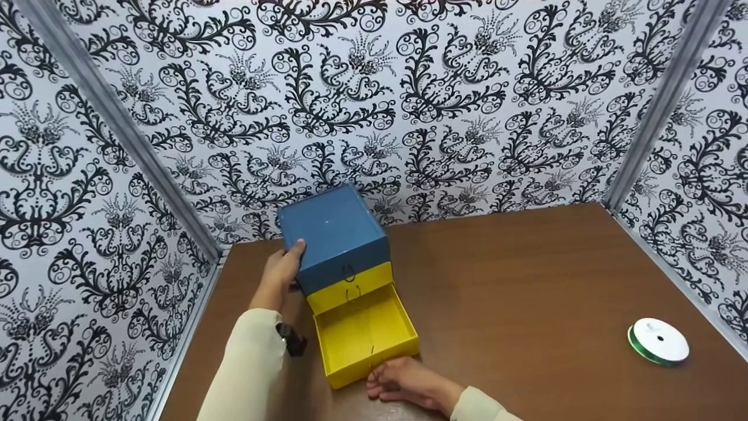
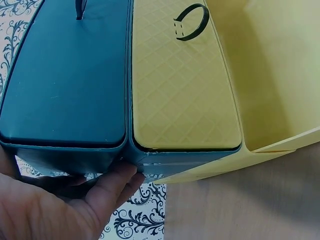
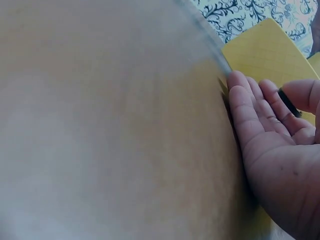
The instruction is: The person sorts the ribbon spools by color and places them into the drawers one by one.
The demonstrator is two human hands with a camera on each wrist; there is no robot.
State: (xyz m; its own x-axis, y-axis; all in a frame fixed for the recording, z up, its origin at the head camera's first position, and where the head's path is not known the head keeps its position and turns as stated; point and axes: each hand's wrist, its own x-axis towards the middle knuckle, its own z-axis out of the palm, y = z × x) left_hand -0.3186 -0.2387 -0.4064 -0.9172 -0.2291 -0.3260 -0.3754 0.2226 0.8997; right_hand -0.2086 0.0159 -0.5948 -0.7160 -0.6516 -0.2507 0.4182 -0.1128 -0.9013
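Observation:
A small chest of drawers with a blue casing (image 1: 333,228) stands near the back wall. Its bottom yellow drawer (image 1: 365,327) is pulled out; the yellow drawer front above (image 2: 185,75) sits flush in the casing. My left hand (image 1: 283,269) rests on the casing's left side, thumb over the top edge and fingers against the side wall. At the front of the pulled-out drawer, my right hand (image 1: 409,383) pinches its black loop pull (image 3: 289,102) between thumb and fingers. The inside of that drawer shows only bare yellow surfaces.
A white spool of green ribbon (image 1: 660,341) lies on the right part of the brown table (image 1: 514,304). Patterned wall panels (image 1: 444,117) with grey edge strips enclose the back and both sides. A black band with a dark piece (image 1: 292,339) is on my left wrist.

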